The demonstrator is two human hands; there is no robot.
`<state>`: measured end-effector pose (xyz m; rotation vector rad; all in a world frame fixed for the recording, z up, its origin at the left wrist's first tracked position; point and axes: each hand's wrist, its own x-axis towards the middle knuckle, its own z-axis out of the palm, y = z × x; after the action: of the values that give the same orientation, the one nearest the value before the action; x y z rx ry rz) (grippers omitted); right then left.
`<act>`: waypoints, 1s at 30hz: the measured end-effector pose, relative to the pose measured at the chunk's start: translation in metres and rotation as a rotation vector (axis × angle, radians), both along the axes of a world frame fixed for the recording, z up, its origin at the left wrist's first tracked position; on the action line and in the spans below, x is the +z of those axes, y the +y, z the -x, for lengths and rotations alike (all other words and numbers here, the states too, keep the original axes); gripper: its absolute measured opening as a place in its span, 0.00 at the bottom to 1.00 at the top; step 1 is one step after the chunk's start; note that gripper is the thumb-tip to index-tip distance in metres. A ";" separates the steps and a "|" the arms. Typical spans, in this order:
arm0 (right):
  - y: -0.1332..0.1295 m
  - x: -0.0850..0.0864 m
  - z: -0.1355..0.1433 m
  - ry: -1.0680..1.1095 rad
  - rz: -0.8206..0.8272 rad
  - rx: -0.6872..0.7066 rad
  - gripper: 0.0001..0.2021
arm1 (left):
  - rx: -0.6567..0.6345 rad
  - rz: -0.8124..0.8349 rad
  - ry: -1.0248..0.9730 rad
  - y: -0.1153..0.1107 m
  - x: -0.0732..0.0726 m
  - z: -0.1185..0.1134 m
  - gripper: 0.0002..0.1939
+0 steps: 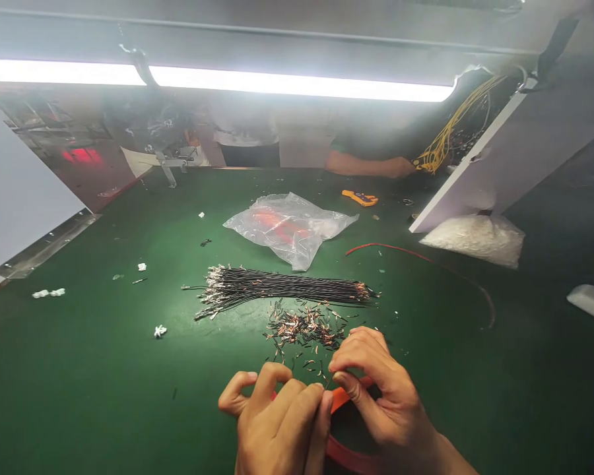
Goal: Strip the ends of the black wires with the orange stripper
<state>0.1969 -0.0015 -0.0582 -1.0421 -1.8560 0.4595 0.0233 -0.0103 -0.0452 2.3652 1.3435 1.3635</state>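
My left hand [282, 419] and my right hand [383, 382] meet low in the view, fingertips pinched close together. A short stretch of thin black wire [328, 382] shows between them; the rest is hidden by my fingers. Under and behind the hands lies an orange-red object [344, 397], mostly covered, so its kind cannot be told. Just beyond my fingertips is a loose pile of short black and copper wire offcuts [301, 326]. Behind that pile lies a bundle of black wires [287, 287], with metal terminals at its left end and coppery tips at its right.
Farther back on the green tabletop [103, 382] lie a clear plastic bag [297, 227] with something red inside and an orange-yellow tool [360, 197]. A red wire [416, 252] curves rightward near a white-filled bag [475, 237]. Across the table, a co-worker's arm [366, 165] reaches toward yellow wires [443, 145].
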 end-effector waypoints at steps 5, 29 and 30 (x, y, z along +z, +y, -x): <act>0.004 0.002 -0.016 -0.007 0.049 -0.134 0.07 | 0.062 0.003 -0.018 0.006 0.009 0.006 0.11; -0.011 0.038 -0.040 -0.327 0.529 0.026 0.16 | 0.197 -0.205 -0.145 0.032 0.030 0.037 0.08; -0.009 0.038 -0.048 -0.199 0.605 0.036 0.13 | 0.198 -0.215 -0.137 0.031 0.032 0.038 0.08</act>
<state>0.2449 -0.0104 -0.0205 -1.4952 -1.9584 1.0115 -0.0145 0.0205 -0.0136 2.2620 1.4937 1.7722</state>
